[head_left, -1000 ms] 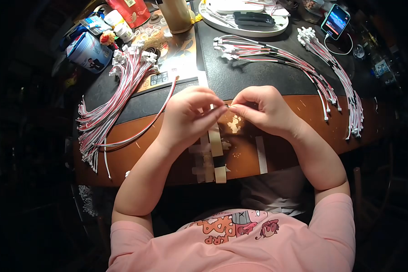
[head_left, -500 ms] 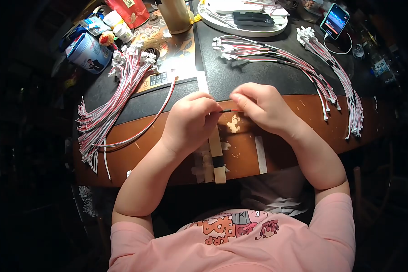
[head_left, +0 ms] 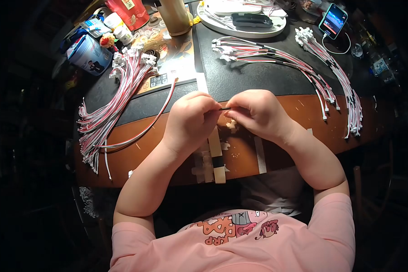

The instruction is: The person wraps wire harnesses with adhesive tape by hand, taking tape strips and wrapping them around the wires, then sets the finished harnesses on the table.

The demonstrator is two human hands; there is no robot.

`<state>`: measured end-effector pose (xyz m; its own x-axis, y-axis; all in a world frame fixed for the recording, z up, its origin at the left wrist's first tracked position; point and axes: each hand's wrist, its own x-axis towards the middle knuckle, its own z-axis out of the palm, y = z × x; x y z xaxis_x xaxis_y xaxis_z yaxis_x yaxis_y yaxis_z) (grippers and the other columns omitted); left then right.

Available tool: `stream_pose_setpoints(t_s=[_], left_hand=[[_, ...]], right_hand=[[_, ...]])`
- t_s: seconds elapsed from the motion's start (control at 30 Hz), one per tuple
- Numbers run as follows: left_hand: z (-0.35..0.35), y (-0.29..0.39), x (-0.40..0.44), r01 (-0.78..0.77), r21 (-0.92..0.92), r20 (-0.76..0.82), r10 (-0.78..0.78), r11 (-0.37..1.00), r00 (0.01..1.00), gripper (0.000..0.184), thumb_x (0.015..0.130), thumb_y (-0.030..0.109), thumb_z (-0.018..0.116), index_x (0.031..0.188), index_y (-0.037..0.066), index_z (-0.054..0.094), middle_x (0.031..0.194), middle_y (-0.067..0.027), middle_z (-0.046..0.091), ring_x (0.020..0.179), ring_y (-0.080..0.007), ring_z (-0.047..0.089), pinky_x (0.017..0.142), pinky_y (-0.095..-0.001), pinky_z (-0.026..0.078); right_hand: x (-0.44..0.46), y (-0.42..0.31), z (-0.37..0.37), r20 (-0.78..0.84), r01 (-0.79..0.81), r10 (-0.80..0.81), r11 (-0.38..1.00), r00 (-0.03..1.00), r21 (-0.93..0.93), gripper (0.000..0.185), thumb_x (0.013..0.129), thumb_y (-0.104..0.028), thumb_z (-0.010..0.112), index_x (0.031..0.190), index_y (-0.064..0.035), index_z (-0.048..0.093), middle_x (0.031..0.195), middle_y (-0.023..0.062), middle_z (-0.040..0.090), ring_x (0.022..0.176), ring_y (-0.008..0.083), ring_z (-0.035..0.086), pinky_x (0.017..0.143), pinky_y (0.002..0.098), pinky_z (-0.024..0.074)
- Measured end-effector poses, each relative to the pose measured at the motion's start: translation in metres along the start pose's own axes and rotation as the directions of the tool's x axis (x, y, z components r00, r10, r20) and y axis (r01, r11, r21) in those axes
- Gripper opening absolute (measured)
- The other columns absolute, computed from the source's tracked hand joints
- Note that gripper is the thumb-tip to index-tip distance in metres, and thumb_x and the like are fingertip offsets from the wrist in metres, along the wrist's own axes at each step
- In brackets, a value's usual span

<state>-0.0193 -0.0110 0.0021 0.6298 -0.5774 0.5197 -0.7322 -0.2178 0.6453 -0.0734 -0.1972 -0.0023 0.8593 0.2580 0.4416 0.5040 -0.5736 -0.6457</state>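
Fingers (head_left: 211, 106) of left hand (head_left: 189, 117) and, apparently, right hand (head_left: 258, 111) pinch a dark strip (head_left: 225, 109); black-banded cables (head_left: 303, 68) at right look done, plain cables (head_left: 122, 95) at left not yet.

1. The left hand (head_left: 192, 113) and right hand (head_left: 260, 111) were above the table (head_left: 240, 167).
2. Leftward lay a wire bundle (head_left: 115, 99); rightward, two more bundles (head_left: 353, 111).
3. Behind stood a tray (head_left: 258, 33), a phone (head_left: 334, 21) to its right.

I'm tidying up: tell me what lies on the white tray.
The white tray holds a dark oblong object, a white item beyond it, and smaller pieces too unclear to name. The surface beneath them is covered; the far edge runs out of the picture.
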Motion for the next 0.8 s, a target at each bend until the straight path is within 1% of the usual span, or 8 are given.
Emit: stream_pose_setpoints(t_s=[0.27, 0.4, 0.47, 0.5, 0.57, 0.67, 0.73, 0.8], left_hand=[[0.002, -0.001, -0.001, 0.011, 0.006, 0.015, -0.011, 1.000, 1.000, 0.008, 0.068, -0.004, 0.066, 0.073, 0.001, 0.062, 0.072, -0.0068, 0.061, 0.059, -0.0218, 0.053, 0.054, -0.0301, 0.044], [-0.007, 0.004, 0.001, 0.210, 0.015, 0.141, -0.210, 0.978, 0.967, 0.008, 0.070, -0.003, 0.067, 0.077, 0.001, 0.063, 0.073, -0.0053, 0.062, 0.059, -0.0176, 0.054, 0.054, -0.0283, 0.043], [-0.021, 0.006, 0.006, 0.402, -0.310, 0.156, -0.372, 0.861, 0.915, 0.012, 0.073, -0.001, 0.068, 0.084, 0.001, 0.064, 0.077, -0.0047, 0.063, 0.061, -0.0128, 0.053, 0.054, -0.0249, 0.043], [-0.026, 0.002, 0.006, 0.398, -0.315, 0.158, -0.366, 0.861, 0.917, 0.012, 0.073, -0.001, 0.068, 0.084, 0.001, 0.064, 0.077, -0.0047, 0.063, 0.061, -0.0128, 0.053, 0.054, -0.0249, 0.043], [-0.033, -0.005, 0.009, 0.198, -0.460, -0.084, -0.264, 0.866, 0.961, 0.018, 0.075, 0.001, 0.070, 0.091, -0.001, 0.063, 0.083, -0.0050, 0.064, 0.065, -0.0091, 0.054, 0.056, -0.0218, 0.043], [-0.040, -0.010, 0.010, 0.197, -0.373, -0.144, -0.266, 0.907, 0.953, 0.020, 0.075, 0.003, 0.070, 0.092, -0.002, 0.063, 0.086, -0.0070, 0.064, 0.067, -0.0110, 0.055, 0.058, -0.0229, 0.044], [-0.042, -0.012, 0.010, 0.208, -0.273, -0.211, -0.269, 0.939, 0.940, 0.022, 0.075, 0.006, 0.071, 0.093, -0.002, 0.062, 0.088, -0.0090, 0.064, 0.068, -0.0129, 0.056, 0.060, -0.0239, 0.045], [-0.045, -0.012, 0.009, 0.238, -0.150, -0.159, -0.261, 0.960, 0.952, 0.022, 0.075, 0.008, 0.071, 0.092, -0.002, 0.062, 0.088, -0.0095, 0.064, 0.069, -0.0148, 0.056, 0.061, -0.0253, 0.046]], right_hand=[[-0.001, -0.003, -0.001, 0.006, -0.098, 0.098, 0.995, 0.995, 0.000, 0.005, 0.076, -0.002, 0.068, 0.080, -0.0017, 0.065, 0.065, 0.0048, 0.060, 0.050, 0.0146, 0.046, 0.049, 0.0277, 0.0381], [0.003, 0.000, -0.013, 0.023, 0.000, 0.001, 0.999, 1.000, -0.046, 0.004, 0.077, -0.002, 0.068, 0.080, -0.0005, 0.066, 0.065, 0.0035, 0.060, 0.051, 0.0119, 0.046, 0.048, 0.0258, 0.0375], [0.004, 0.003, -0.041, -0.051, -0.203, 0.207, 0.976, 0.977, 0.081, 0.005, 0.078, -0.002, 0.066, 0.082, 0.0011, 0.067, 0.066, 0.0028, 0.062, 0.052, 0.0103, 0.048, 0.049, 0.0234, 0.0389], [0.005, 0.008, -0.060, -0.079, -0.269, 0.280, 0.954, 0.957, 0.131, 0.005, 0.080, -0.002, 0.065, 0.082, 0.0015, 0.067, 0.067, 0.0031, 0.063, 0.055, 0.0082, 0.051, 0.051, 0.0197, 0.0415], [-0.001, 0.010, -0.091, -0.193, -0.433, 0.504, 0.845, 0.842, 0.315, 0.006, 0.083, -0.005, 0.064, 0.081, 0.0005, 0.067, 0.067, 0.0047, 0.063, 0.057, 0.0072, 0.054, 0.052, 0.0172, 0.0430], [-0.027, 0.036, -0.125, -0.314, -0.498, 0.563, 0.825, 0.764, 0.269, 0.010, 0.082, -0.006, 0.064, 0.079, 0.0031, 0.066, 0.064, 0.0058, 0.062, 0.052, 0.0076, 0.052, 0.049, 0.0160, 0.0414], [-0.046, 0.059, -0.140, -0.344, -0.756, 0.765, 0.625, 0.544, 0.195, 0.015, 0.082, -0.012, 0.066, 0.083, 0.0029, 0.067, 0.070, 0.0081, 0.064, 0.059, 0.0131, 0.057, 0.055, 0.0225, 0.0465], [-0.050, 0.069, -0.149, -0.412, -0.745, 0.680, 0.667, 0.606, 0.006, 0.016, 0.082, -0.013, 0.066, 0.084, 0.0025, 0.067, 0.073, 0.0087, 0.064, 0.062, 0.0152, 0.058, 0.057, 0.0244, 0.0472]])
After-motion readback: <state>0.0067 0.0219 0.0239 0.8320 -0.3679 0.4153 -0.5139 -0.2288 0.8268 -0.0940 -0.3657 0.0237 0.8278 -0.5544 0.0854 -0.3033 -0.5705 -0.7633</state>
